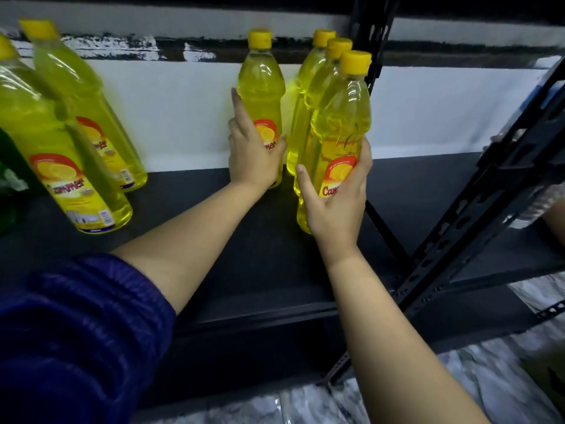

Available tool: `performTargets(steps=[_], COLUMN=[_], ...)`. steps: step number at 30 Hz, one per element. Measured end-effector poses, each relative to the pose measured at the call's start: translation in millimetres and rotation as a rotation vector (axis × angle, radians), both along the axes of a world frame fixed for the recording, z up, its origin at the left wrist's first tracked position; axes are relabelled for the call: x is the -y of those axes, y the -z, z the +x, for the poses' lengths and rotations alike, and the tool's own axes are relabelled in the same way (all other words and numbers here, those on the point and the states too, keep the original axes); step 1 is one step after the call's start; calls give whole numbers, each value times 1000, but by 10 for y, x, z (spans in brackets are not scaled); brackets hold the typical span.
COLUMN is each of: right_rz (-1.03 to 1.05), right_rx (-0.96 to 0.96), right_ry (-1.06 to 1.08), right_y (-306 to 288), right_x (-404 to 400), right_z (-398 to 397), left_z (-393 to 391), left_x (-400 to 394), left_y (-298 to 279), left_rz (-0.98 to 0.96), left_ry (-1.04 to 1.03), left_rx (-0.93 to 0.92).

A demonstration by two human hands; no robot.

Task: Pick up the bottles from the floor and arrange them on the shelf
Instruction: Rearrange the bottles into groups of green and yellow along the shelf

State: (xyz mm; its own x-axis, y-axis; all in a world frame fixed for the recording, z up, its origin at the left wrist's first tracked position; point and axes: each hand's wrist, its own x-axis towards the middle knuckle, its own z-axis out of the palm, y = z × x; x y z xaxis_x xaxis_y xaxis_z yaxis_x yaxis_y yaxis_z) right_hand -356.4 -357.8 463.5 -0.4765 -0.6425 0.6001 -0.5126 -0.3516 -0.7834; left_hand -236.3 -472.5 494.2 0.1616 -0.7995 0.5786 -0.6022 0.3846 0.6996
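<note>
On the dark shelf (189, 228), yellow-capped bottles (339, 142) of yellow liquid; both hands' fingers (365, 160) wrapped around one each.

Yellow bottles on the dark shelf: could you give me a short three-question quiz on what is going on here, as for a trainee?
1. True or false: the left hand rests on a lone yellow-capped clear plastic bottle standing upright on the black metal shelf.
2. How many yellow caps show in the row at the right hand?
3. The front bottle of the row is: A) gripped by the right hand, B) lying flat, C) uncapped.

Key: 1. true. 2. three. 3. A.
</note>
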Motion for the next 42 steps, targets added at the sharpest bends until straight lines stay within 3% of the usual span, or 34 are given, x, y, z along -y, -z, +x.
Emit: performTargets(steps=[10, 20, 29, 42], right_rz=[27, 10, 27, 74], right_rx=[9, 6, 14, -106], right_ry=[-59, -126, -179, -232], right_y=[6, 6, -45, -40], right_x=[-270, -499, -445, -300], right_z=[347, 1188, 1716, 1838], left_z=[833, 1827, 2543, 2710], left_x=[-1143, -1907, -2103, -2060], left_y=[55, 69, 141, 196], left_rz=[-17, 25, 28, 114], left_ry=[33, -110, -146, -105], left_rx=[81, 118, 30, -42])
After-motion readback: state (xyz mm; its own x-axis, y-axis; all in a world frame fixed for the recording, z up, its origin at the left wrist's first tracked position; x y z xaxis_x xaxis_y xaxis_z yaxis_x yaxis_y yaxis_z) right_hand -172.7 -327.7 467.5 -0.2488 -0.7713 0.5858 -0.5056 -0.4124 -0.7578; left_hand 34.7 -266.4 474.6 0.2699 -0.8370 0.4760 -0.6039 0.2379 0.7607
